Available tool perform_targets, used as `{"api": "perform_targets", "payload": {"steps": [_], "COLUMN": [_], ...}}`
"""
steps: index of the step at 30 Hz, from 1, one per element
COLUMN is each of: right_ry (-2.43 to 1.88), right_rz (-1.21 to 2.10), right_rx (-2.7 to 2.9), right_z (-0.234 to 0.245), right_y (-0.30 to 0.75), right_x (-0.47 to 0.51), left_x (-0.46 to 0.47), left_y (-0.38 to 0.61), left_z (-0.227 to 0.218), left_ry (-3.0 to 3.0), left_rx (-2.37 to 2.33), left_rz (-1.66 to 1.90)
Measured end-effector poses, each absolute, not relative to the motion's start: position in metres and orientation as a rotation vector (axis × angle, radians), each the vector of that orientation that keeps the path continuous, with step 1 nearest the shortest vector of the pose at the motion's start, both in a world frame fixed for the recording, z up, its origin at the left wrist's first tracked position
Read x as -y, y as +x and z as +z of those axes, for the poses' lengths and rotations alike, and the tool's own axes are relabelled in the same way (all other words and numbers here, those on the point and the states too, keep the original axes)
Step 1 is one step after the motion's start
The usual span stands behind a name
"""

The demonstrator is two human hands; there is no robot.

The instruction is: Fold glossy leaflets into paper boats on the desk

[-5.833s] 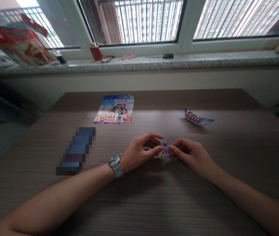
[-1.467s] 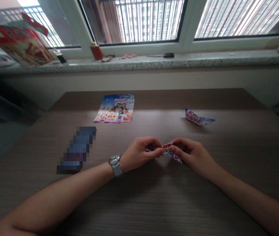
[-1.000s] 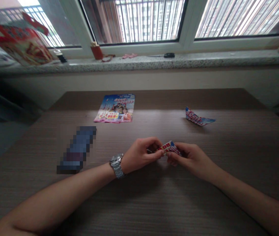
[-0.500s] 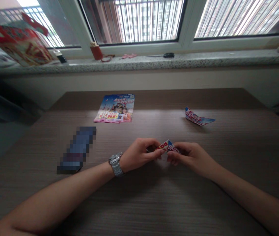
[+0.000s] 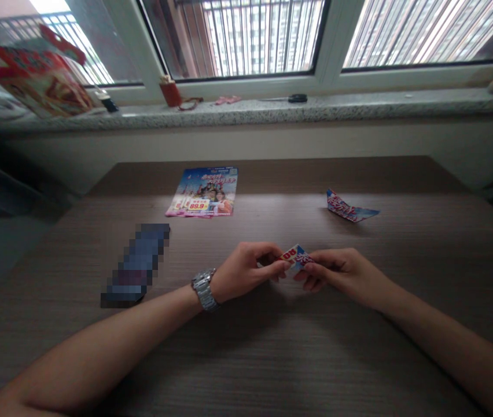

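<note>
Between my two hands, above the middle of the table, is a small folded paper [image 5: 297,255] printed in blue, red and white. My left hand [image 5: 253,266], with a metal watch [image 5: 204,289] on its wrist, pinches the paper's left side between thumb and fingers. At the right side, my right hand [image 5: 337,269] grips it the same way; its lower fingers are curled underneath. Part of the paper is covered by my fingers. A folded paper boat [image 5: 350,209] in similar print lies farther back on the right.
A stack of printed flyers [image 5: 207,194] lies at the back of the wooden table [image 5: 272,359]. Left of my forearm is a blurred-out dark phone-like slab [image 5: 138,263]. The granite windowsill [image 5: 238,116] holds scissors [image 5: 296,98], a red pouch [image 5: 170,92] and a red food bag [image 5: 47,75].
The folded paper shows slightly more of its face between my fingers. My right thumb and fingers have shifted a little on its right side; the left hand has barely moved.
</note>
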State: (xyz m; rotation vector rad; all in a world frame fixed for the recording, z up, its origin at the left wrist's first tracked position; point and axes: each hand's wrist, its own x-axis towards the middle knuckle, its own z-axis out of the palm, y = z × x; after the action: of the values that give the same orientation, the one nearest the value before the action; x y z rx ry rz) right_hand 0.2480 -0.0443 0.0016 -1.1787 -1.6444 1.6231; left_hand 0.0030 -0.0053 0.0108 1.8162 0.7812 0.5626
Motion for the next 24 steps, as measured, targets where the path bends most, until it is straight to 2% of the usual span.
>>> {"api": "perform_targets", "payload": {"steps": [12, 24], "right_ry": [-1.123, -1.219], "right_rz": [1.789, 1.360], "right_rx": [1.590, 1.703], "right_z": [0.006, 0.002], "right_y": [0.255, 0.241], "right_x": [0.043, 0.048], "left_x": [0.005, 0.009], "left_y": [0.004, 0.004], "left_z": [0.011, 0.009], "left_ry": [1.783, 2.008], "left_rx": [-0.780, -0.795], "left_rz": [0.583, 0.532]}}
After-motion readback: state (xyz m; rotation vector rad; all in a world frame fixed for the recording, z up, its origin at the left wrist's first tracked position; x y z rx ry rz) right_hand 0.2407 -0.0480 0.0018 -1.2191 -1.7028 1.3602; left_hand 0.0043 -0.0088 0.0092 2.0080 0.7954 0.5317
